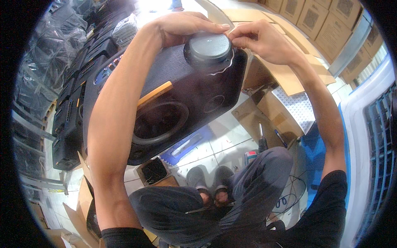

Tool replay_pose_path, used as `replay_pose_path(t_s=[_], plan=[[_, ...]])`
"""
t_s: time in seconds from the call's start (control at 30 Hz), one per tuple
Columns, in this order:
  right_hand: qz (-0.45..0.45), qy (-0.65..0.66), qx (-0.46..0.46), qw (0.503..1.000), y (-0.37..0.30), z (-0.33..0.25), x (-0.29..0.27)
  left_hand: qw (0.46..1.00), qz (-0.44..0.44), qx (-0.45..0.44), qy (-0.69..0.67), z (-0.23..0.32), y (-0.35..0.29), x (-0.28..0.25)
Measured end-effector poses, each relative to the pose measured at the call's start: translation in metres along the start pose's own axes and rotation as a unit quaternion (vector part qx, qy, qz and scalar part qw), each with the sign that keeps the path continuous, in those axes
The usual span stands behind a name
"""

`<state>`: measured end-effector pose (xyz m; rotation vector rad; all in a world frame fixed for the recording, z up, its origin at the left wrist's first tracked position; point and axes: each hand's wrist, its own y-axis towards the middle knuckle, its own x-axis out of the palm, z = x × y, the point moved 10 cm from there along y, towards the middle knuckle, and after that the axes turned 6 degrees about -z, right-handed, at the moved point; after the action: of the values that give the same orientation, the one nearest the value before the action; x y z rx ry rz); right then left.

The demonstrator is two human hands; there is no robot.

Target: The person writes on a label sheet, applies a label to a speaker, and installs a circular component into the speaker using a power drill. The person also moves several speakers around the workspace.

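Note:
A big black speaker cabinet [198,97] lies tilted in front of me, a round woofer [159,122] on its near face. On its upper far end sits a round part [210,44] with a flat grey face and dark rim. A thin wavy pale strip [225,68] runs along that rim's right and lower side. My left hand [184,27] reaches over the far side of the round part, its fingers closed near the upper right edge; what they grip is hidden. My right hand [262,39] pinches at the part's right edge, on something too small to name.
Several black speakers [70,120] stand at the left beside plastic-wrapped goods [45,53]. Cardboard boxes [324,22] are stacked at the far right, with an open carton [264,109] nearer. A power screwdriver [261,142] stands by my knee. A blue plastic piece [188,144] lies on the tiles.

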<state>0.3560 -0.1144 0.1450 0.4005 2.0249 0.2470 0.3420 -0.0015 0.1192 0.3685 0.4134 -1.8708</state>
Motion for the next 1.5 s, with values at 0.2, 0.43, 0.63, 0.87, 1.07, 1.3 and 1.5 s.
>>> replay_pose_path(t_s=[0.2,0.43,0.63,0.87,1.07,1.3,1.5], plan=[[0.013,-0.042,0.012,0.999,0.001,0.002,0.002,1.0,0.01,0.006,-0.011,0.001,-0.002,0.0],[0.06,-0.088,0.019,0.994,-0.007,0.0,0.002,0.999,0.002,0.01,-0.039,0.0,0.0,0.002],[0.108,-0.075,0.04,0.991,-0.017,-0.011,0.004,0.999,0.031,0.013,-0.013,-0.002,-0.002,-0.004],[0.163,-0.097,0.062,0.98,-0.03,-0.014,0.015,0.999,0.009,-0.001,-0.051,-0.002,-0.004,-0.001],[0.191,-0.18,-0.002,0.965,-0.045,-0.035,0.002,1.0,0.013,-0.008,-0.02,0.0,-0.004,-0.004],[0.114,-0.166,-0.009,0.979,-0.029,-0.023,-0.008,0.999,0.031,0.014,-0.011,-0.002,0.0,-0.005],[0.102,-0.083,0.023,0.991,-0.026,-0.007,0.0,0.999,0.045,0.008,-0.029,-0.008,0.002,-0.008]])
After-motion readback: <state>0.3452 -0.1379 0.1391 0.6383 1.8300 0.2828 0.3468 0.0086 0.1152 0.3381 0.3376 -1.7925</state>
